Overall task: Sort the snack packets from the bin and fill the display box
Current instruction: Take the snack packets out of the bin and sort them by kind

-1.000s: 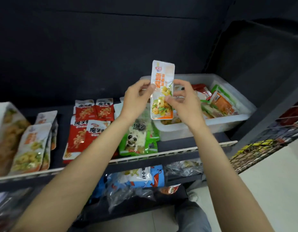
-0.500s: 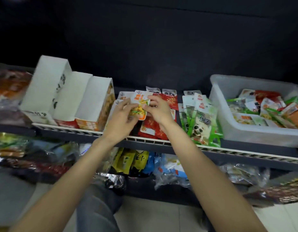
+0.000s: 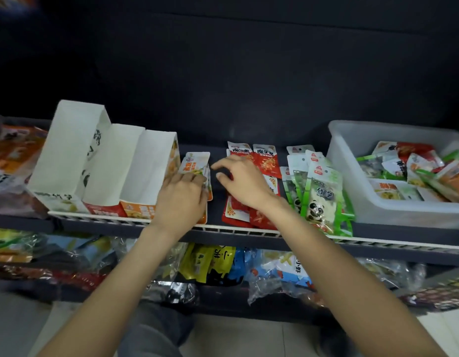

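Dark wall fills the top of the frame, above a dark shelf (image 3: 249,234) with a white slatted edge. Three white cardboard display boxes (image 3: 102,171) stand at middle left. Just right, the left hand (image 3: 180,199) lies flat, fingers straight, on shiny orange packets (image 3: 195,163). The right hand (image 3: 245,182) hovers over red packets (image 3: 265,161), fingers loosely curled, holding nothing. Green panda packets (image 3: 318,199) follow. A cloudy plastic bin (image 3: 352,161) at right holds mixed packets.
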A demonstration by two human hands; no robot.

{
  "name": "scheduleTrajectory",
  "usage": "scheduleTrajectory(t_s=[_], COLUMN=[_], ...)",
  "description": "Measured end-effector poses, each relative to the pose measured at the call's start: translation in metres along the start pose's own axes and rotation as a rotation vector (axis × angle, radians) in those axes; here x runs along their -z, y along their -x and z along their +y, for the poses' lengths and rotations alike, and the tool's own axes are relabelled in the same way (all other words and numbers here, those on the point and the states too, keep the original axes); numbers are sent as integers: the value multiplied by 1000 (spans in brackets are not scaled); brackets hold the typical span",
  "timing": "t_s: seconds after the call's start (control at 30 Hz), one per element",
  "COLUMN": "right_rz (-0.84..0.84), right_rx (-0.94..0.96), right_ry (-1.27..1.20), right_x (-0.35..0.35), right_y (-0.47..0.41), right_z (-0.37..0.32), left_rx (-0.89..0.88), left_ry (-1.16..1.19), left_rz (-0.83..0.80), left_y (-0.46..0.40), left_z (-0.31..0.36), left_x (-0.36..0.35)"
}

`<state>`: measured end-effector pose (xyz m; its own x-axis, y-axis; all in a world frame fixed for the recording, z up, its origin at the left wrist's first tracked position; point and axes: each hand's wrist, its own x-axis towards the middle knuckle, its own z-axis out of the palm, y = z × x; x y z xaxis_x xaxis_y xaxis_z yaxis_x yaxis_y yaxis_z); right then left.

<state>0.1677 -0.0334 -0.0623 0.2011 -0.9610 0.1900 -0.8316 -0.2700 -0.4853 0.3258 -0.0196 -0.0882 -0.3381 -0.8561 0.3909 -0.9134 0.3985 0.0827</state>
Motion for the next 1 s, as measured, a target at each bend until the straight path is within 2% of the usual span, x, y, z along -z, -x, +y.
scheduleTrajectory(t_s=[0.1, 0.23, 0.33, 0.4, 0.47, 0.53, 0.63, 0.7, 0.83, 1.0], right_rz=[63, 155, 235, 252, 156, -68, -324, -376, -452, -408], right_rx=[7, -95, -201, -271, -354, -463, -549, -564, -597, -573], right_ry=[90, 135, 162, 184, 234, 356, 459, 477, 506, 408], right_x=[49, 116, 159, 182, 198, 209, 214, 216, 223, 222], right_y=[30, 69, 93, 103, 110, 115, 120, 122, 127, 132], right_z=[17, 67, 119, 156, 196, 232, 269, 285, 311, 323], left_rx=[-103, -222, -326, -410, -499, -580, -727, -762, -712, -705], left_ry=[141, 480, 778, 871, 899, 852, 543, 338, 189, 1], left_rz=[130, 158, 18, -107, -225, -335, -439, -511, -677, -770], left_y=[-14, -44, -75, -99, -123, -148, -177, -188, -189, -189], left_z=[24, 86, 143, 181, 217, 253, 302, 329, 365, 381], left_x=[23, 31, 17, 5, -8, -21, -43, -59, -83, -90])
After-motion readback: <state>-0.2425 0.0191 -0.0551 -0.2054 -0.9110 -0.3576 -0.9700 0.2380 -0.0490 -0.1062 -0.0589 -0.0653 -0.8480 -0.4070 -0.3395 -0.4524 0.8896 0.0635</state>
